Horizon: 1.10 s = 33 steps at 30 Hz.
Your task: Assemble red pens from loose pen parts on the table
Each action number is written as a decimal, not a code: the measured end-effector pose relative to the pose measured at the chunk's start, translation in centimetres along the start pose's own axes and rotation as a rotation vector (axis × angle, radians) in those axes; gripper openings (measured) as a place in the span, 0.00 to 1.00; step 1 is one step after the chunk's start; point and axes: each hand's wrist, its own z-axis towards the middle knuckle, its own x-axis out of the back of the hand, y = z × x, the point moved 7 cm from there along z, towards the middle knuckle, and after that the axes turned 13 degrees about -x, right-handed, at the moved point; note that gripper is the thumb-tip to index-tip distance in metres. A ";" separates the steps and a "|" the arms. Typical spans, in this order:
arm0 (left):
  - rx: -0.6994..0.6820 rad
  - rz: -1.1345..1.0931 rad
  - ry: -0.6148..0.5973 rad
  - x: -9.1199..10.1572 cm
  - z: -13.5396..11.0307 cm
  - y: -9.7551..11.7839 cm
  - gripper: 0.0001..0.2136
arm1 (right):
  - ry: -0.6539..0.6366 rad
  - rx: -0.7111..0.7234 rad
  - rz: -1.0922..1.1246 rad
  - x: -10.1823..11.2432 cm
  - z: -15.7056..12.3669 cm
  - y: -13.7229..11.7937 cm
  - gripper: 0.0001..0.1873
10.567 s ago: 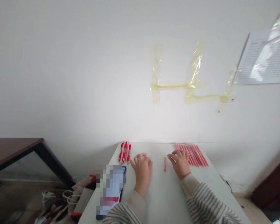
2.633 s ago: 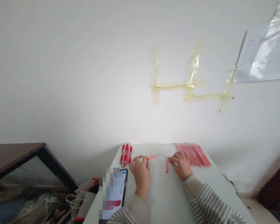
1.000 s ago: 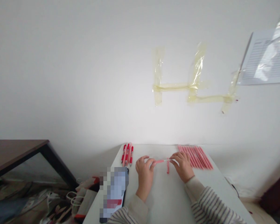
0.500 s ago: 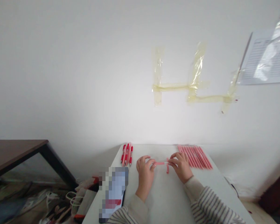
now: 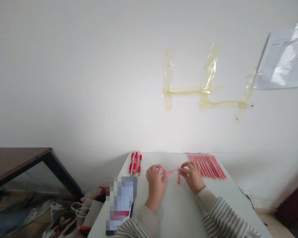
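Note:
My left hand (image 5: 156, 183) pinches a pink pen barrel (image 5: 169, 173) lying nearly level above the white table. A thin white rod, which looks like a pen refill (image 5: 175, 172), sticks out of the barrel's right end. Its other end runs into the closed fingertips of my right hand (image 5: 193, 177), which partly hide it. Just below those fingertips, a short pink pen piece (image 5: 178, 180) rests on the tabletop. Beyond my right hand is a row of several slim pink pen barrels (image 5: 210, 166).
Several pink-and-red pens (image 5: 135, 164) lie together at the table's back left corner. A pixelated phone-like device (image 5: 123, 205) lies along the left edge. The white table (image 5: 180, 211) meets the wall behind. A brown desk (image 5: 20, 160) and bags (image 5: 90, 210) stand left.
The pink barrel has shifted slightly left, and a little more of the white rod shows between my hands. My left hand's fingers have moved slightly along the barrel; my right hand stays nearly still.

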 end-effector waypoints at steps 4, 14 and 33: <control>0.014 0.008 -0.020 0.0 0.1 0.1 0.05 | 0.013 0.001 0.005 0.1 0.0 0.1 0.07; -0.002 -0.038 -0.006 -0.1 0.1 0.3 0.02 | -0.014 0.014 0.010 0.1 0.0 -0.1 0.07; -0.048 -0.039 -0.003 -0.3 0.0 0.4 0.01 | -0.020 0.003 0.004 0.0 0.1 0.3 0.09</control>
